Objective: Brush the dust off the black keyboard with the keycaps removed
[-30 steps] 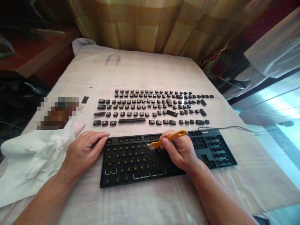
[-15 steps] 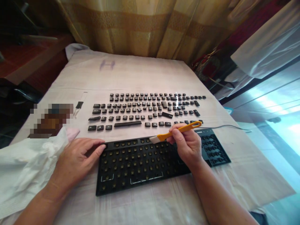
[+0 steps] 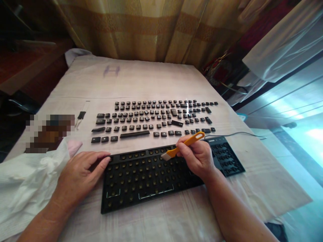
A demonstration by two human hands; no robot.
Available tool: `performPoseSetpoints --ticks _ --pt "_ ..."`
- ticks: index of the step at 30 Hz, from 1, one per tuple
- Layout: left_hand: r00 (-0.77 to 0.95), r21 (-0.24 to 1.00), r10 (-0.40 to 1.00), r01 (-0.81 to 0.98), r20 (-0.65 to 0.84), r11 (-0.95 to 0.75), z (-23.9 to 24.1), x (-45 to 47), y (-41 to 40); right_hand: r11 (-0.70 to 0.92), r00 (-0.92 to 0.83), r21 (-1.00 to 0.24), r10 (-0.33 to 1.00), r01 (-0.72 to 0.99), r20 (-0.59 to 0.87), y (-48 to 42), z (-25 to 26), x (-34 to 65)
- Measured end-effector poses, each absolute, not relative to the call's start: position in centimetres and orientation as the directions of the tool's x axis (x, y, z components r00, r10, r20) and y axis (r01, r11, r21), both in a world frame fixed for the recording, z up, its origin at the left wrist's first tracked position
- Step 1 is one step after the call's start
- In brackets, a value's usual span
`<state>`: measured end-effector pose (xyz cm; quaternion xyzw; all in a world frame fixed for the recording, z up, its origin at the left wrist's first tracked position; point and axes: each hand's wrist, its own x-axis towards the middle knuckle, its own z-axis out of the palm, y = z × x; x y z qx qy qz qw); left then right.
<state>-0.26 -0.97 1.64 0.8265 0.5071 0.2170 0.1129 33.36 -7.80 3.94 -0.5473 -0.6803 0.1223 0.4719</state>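
A black keyboard [image 3: 141,178] stripped of its keycaps lies at a slant on the cloth, its switch stems and white stabiliser wires exposed. My left hand [image 3: 82,171] grips its upper left corner between thumb and fingers. In my right hand [image 3: 196,156] is a yellow-handled brush [image 3: 185,143], pinched around the handle. The brush's pale bristles touch the keyboard near its upper rows, left of that hand. Part of the keyboard's right middle is hidden by the right hand. Behind it, loose black keycaps [image 3: 135,134] are laid out in rows, the long space bar among them.
A wire keycap puller [image 3: 81,115] lies left of the keycaps. White cloth [image 3: 32,188] is bunched at the left, beside a blurred-out object [image 3: 54,131]. The keyboard's cable [image 3: 237,133] trails right across the tablecloth [image 3: 141,82]. A golden curtain [image 3: 131,30] hangs behind the table.
My right hand has moved the brush slightly down over the keys, its handle now tilted more upright. The left hand keeps its place at the keyboard's corner. The whole view has shifted a little.
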Motion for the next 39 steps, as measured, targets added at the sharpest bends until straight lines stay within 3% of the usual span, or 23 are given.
performPoseSetpoints --ticks 7,19,29,39 --pt "0.402 0.411 0.881 0.779 0.252 -0.473 1.61 -0.31 -1.02 0.420 -0.056 -0.616 0.852 0.666 0.521 -7.67 3.83 33.29" --pt "0.405 0.409 0.884 0.784 0.234 -0.467 1.60 -0.34 -1.00 0.432 -0.120 -0.618 0.869 0.657 0.480 -7.65 3.49 32.85" --pt "0.421 0.413 0.870 0.766 0.257 -0.493 1.80 -0.23 -1.03 0.394 0.005 -0.719 0.875 0.573 0.484 -7.98 3.69 32.94" --pt "0.446 0.351 0.827 0.755 0.343 -0.553 1.22 -0.26 -0.93 0.449 -0.095 -0.591 0.842 0.670 0.531 -7.61 3.55 33.48"
